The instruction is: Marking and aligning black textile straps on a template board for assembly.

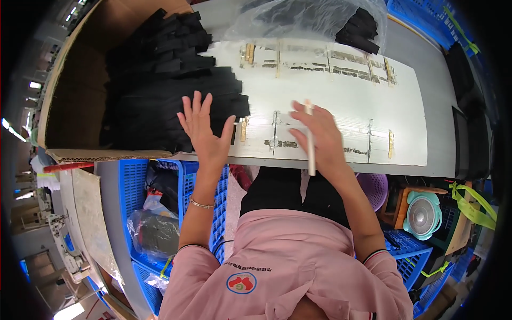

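Note:
My left hand (205, 133) has its fingers spread over the near right edge of a thick pile of black fabric strips (160, 85). The strips lie overlapped, their ends staggered toward the right. A slim white stick, like a pen (311, 152), is held in my right hand (326, 140), whose fingers are slightly blurred. That hand is above a white board (320, 101) marked with worn dark lines and bits of brown tape. Whether the left fingertips press on the strips or hover just over them, I cannot tell.
A cardboard box (69, 96) lies open around the pile's left side. Clear plastic (298, 21) with more black strips (360, 29) sits at the far edge. Below the table are blue crates (136, 186), a purple basket (372, 189) and a small turquoise fan (424, 215).

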Demonstrator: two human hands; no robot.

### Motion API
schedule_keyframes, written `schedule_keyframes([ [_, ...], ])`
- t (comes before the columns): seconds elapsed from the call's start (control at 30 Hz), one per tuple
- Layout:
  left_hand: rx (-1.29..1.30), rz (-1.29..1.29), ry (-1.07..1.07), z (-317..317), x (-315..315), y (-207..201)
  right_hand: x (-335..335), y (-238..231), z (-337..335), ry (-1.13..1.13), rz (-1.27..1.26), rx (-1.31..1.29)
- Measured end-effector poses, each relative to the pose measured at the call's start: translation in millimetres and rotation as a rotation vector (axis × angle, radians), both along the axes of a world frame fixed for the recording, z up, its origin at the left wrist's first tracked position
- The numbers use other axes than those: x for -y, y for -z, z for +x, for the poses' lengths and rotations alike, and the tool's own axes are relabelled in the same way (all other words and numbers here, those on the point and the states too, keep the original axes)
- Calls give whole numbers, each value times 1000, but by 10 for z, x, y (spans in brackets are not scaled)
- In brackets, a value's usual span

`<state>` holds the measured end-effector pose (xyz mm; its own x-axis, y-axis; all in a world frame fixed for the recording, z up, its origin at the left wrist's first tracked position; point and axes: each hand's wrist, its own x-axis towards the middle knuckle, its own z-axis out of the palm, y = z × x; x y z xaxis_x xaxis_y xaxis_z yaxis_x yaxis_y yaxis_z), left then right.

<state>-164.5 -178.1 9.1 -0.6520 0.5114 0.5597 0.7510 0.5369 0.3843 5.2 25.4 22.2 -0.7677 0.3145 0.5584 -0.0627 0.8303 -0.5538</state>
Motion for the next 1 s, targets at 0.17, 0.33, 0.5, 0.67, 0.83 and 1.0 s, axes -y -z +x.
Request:
schedule_keyframes([
  [0.17, 24, 34, -18, -56, 44, 21, 374, -37, -674, -105, -257, 95],
  [0.33, 64, 42, -5, -42, 13, 67, 646, 113, -1136, -4, -530, 55],
  [0.5, 49, 60, -25, -60, 19, 110, 742, 76, -1114, -77, -693, 58],
  [0.67, 35, 37, -58, -19, 20, 42, 237, 69, -509, 71, -869, -35],
  [0.83, 102, -35, 70, 335, 10, -108, -248, -175, 342, 214, -1003, 43],
  [1.0, 205, -193, 350, 895, -177, 75, -571, -110, 1061, 433, -1010, -47],
])
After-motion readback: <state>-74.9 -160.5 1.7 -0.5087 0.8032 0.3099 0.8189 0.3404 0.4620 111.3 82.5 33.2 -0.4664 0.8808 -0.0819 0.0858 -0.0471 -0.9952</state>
